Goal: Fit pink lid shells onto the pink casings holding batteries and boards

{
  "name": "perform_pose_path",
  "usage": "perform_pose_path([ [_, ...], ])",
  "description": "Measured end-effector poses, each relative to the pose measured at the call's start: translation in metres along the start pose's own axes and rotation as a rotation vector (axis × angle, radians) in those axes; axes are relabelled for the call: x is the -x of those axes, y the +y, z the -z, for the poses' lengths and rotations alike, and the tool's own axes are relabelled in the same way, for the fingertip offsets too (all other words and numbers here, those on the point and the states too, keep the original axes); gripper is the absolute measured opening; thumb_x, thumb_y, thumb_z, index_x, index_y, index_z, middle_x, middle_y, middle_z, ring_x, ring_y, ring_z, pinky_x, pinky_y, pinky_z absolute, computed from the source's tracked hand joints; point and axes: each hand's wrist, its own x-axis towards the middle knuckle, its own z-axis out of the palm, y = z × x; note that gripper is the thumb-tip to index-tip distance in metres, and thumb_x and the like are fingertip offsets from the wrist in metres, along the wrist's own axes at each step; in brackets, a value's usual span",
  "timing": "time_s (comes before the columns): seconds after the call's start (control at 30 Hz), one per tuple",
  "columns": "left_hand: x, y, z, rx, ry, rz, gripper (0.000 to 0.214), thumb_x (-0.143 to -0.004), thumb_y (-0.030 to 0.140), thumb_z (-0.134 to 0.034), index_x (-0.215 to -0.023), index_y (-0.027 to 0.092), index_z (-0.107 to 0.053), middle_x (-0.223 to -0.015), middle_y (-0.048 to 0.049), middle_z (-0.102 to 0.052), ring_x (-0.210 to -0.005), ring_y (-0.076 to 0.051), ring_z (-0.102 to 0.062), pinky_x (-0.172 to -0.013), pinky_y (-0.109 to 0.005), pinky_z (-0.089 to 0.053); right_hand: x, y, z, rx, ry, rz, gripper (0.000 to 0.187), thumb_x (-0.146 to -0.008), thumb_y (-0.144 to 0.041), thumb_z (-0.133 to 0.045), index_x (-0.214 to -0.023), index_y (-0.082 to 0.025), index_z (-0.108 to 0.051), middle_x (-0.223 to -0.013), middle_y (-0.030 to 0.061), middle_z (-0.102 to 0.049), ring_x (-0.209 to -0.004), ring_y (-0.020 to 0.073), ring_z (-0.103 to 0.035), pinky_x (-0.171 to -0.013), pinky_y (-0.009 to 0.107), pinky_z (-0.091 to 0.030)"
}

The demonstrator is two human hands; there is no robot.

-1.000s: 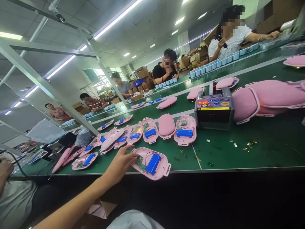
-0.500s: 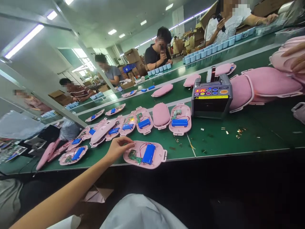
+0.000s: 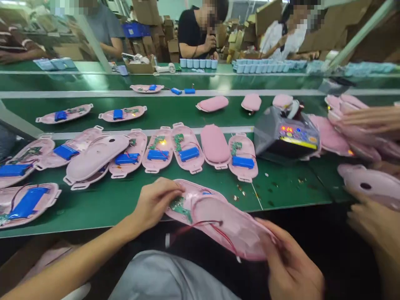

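Note:
My left hand pinches the left end of a pink casing half at the bench's front edge. A green circuit board shows inside it, and a bit of its blue battery peeks out behind the other part. In my right hand is a pink cover, its hollow side towards me, gripped by its right end. It is tilted and overlaps the casing half; whether they touch I cannot tell. Red wires with white plugs hang from the cover.
Behind my hands stand several open pink casings with blue batteries, and a closed pink one. A grey tape dispenser is right of them. A co-worker's hands hold pink parts at the right. Metal scraps litter the green bench.
My right hand has come into view holding the pink cover with red wires, now over the casing half. My left hand still grips that casing. The view has levelled and turned.

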Motion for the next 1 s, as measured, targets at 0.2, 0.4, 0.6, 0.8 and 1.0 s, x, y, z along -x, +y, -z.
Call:
perform_pose_path([
  [0.2, -0.003, -0.013, 0.024, -0.15, 0.192, -0.044, 0.013, -0.093, 0.012, -0.061, -0.091, 0.018, -0.072, -0.098, -0.0065, -0.07, -0.083, -0.012, -0.07, -0.076, -0.022, -0.059, -0.061, -0.009, -0.059, 0.199, -0.132, 0.329, 0.024, -0.095, -0.04, -0.059, -0.102, -0.023, -0.074, -0.094, -0.0004, -0.071, -0.081, 0.0122, -0.068, -0.069, 0.015, -0.053],
  [0.4, 0.0, -0.012, 0.019, -0.347, 0.236, -0.177, 0.012, -0.092, 0.017, -0.065, -0.094, 0.024, -0.073, -0.119, -0.0065, -0.065, -0.107, -0.019, -0.065, -0.088, -0.03, -0.06, -0.077, -0.013, -0.083, 0.07, -0.318, 0.362, 0.018, -0.094, -0.035, -0.063, -0.102, -0.023, -0.074, -0.097, -0.0002, -0.071, -0.085, 0.0124, -0.068, -0.071, 0.015, -0.054],
  [0.6, -0.003, -0.018, 0.012, 0.343, 0.274, 0.216, 0.036, -0.087, 0.015, -0.071, -0.119, 0.023, -0.055, -0.101, -0.0036, -0.075, -0.086, -0.015, -0.073, -0.075, -0.023, -0.061, -0.08, -0.013, -0.097, -0.058, -0.328, 0.249, 0.024, -0.092, -0.037, -0.068, -0.107, -0.019, -0.071, -0.104, 0.005, -0.069, -0.089, 0.0157, -0.066, -0.071, 0.021, -0.052],
  [0.8, -0.007, -0.016, 0.014, 0.594, 0.107, 0.521, 0.032, -0.083, 0.016, -0.07, -0.113, 0.019, -0.057, -0.087, -0.0019, -0.075, -0.068, -0.012, -0.071, -0.061, -0.018, -0.056, -0.091, -0.059, -0.128, 0.181, -0.412, 0.691, 0.035, -0.093, -0.039, -0.062, -0.122, -0.021, -0.063, -0.118, 0.0056, -0.065, -0.11, 0.0224, -0.061, -0.106, 0.042, -0.043],
  [1.0, -0.005, -0.015, 0.016, 0.569, 0.095, 0.601, 0.032, -0.083, 0.018, -0.066, -0.114, 0.018, -0.057, -0.095, -0.0038, -0.075, -0.081, -0.017, -0.072, -0.071, -0.024, -0.057, -0.096, -0.072, -0.163, 0.204, -0.759, 0.657, 0.006, -0.088, -0.02, -0.061, -0.085, -0.019, -0.067, -0.082, -0.0013, -0.067, -0.074, 0.0151, -0.06, -0.074, 0.03, -0.048],
])
